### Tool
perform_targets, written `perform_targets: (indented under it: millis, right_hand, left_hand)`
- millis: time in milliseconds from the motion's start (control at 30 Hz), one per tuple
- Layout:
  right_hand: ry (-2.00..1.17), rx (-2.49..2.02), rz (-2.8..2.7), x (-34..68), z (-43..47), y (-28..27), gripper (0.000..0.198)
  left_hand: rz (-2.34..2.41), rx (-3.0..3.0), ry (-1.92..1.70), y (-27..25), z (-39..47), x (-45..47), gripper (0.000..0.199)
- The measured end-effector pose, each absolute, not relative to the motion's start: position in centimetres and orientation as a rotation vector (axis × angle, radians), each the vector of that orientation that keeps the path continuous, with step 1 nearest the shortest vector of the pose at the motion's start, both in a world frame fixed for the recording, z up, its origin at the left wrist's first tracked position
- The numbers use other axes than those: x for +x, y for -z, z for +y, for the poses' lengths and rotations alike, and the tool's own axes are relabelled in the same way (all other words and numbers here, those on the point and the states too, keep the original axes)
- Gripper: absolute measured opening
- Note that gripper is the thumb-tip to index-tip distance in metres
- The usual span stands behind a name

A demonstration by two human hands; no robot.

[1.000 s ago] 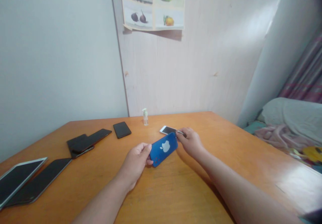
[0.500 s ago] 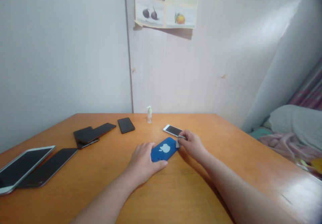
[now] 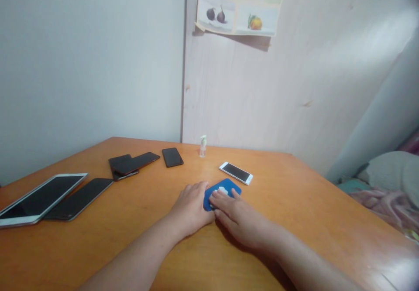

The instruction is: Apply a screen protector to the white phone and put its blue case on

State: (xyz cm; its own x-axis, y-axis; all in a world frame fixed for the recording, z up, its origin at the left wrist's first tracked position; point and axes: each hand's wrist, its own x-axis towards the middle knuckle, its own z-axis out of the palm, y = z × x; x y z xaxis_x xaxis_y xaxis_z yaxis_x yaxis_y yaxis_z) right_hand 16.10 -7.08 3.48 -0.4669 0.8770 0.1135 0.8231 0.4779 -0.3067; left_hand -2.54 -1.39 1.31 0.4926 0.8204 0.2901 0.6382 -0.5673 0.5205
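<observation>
A blue phone case with a white apple logo lies on the table in front of me, partly covered by my hands. My left hand grips its left end, with the fingers at the far side and the thumb at the near side. Flat across the logo and lower part rests my right hand, fingers stretched out. Whether the small grey piece seen before lies under my right palm is hidden. Just beyond the case is a white phone, its dark screen up.
A small pump bottle and a black phone stand and lie farther back on the wooden table. Left are two overlapping dark phones, a white tablet and a dark tablet. A wall is behind.
My right hand has moved left from the case's right end and now lies flat on it. The grey piece it pinched is out of sight. The view has shifted slightly.
</observation>
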Motion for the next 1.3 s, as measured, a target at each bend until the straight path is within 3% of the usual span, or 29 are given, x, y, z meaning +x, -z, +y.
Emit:
perform_targets:
  millis: [233, 467, 667, 867, 1067, 1300]
  right_hand:
    - [-0.066, -1.945, -2.302, 19.3, -5.1, -2.8, 0.048]
    - [-0.429, -1.636, -2.493, 17.3, -6.0, -2.9, 0.059]
    - [-0.117, -2.01, -2.229, 18.7, -4.6, -2.6, 0.062]
    - [-0.429, -1.53, -2.545, 16.3, -6.1, -3.2, 0.06]
    - [-0.169, -1.967, -2.259, 17.9, -4.4, -2.6, 0.064]
    - [-0.418, -1.546, -2.528, 16.0, -5.5, -3.2, 0.056]
  left_hand:
    - [1.242, 2.362, -0.735, -1.4, -1.4, -2.5, 0.068]
    - [1.183, 2.366, -0.798, -1.2, -1.4, -2.3, 0.059]
    - [1.177, 2.352, -0.788, -1.1, -1.5, -2.2, 0.07]
    - [1.079, 2.277, -0.864, -0.8, -1.4, -2.2, 0.068]
    - [1.128, 2.223, -0.849, -0.3, -1.2, -2.0, 0.101]
    - [1.068, 2.231, -0.9, -0.3, -1.1, -2.4, 0.102]
